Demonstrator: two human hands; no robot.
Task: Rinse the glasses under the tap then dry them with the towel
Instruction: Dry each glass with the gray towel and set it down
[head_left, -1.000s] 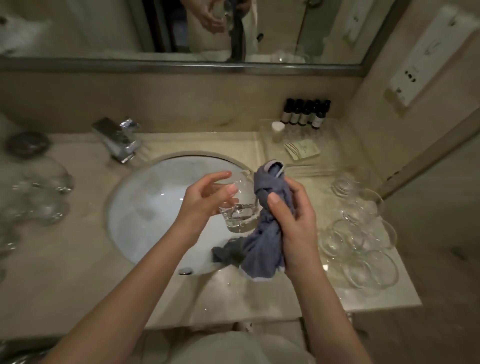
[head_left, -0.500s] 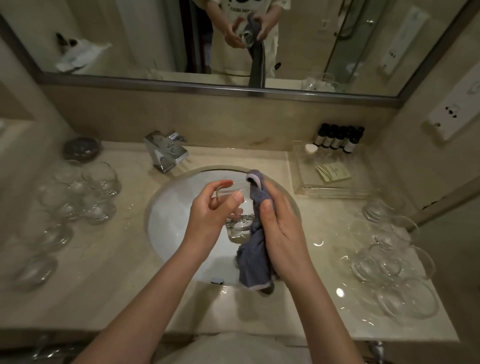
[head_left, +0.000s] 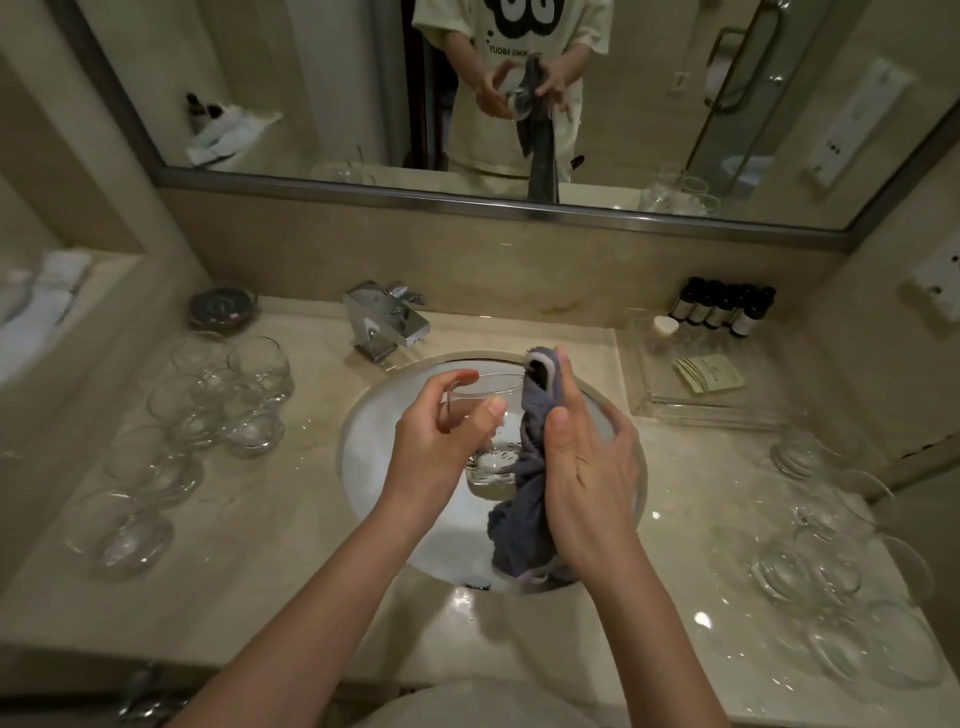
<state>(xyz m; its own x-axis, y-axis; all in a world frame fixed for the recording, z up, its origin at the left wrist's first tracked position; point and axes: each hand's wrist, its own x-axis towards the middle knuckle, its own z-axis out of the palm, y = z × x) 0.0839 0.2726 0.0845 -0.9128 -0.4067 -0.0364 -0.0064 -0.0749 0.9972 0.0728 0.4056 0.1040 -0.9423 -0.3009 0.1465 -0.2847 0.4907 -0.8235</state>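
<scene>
Over the white sink (head_left: 384, 467) my left hand (head_left: 441, 441) grips a clear glass (head_left: 491, 457) by its side, rim up. My right hand (head_left: 582, 467) holds a blue-grey towel (head_left: 524, 514) against the glass's right side; the towel's top drapes over the rim and its tail hangs down into the basin. The chrome tap (head_left: 387, 322) stands behind the sink at the back left; no water shows running from it. Several clear glasses (head_left: 228, 405) stand on the counter to the left, and several more glasses (head_left: 841, 566) stand to the right.
A clear tray (head_left: 670, 395) at the back right holds small dark bottles (head_left: 722, 312) and a packet. A dark dish (head_left: 223, 309) sits at the back left. White towels (head_left: 47, 296) lie on a left ledge. The mirror (head_left: 311, 83) spans the wall.
The view has tilted up and shifted left, showing more mirror and the left glasses. My hands stay over the sink; my right hand has slid a little down the towel against the glass.
</scene>
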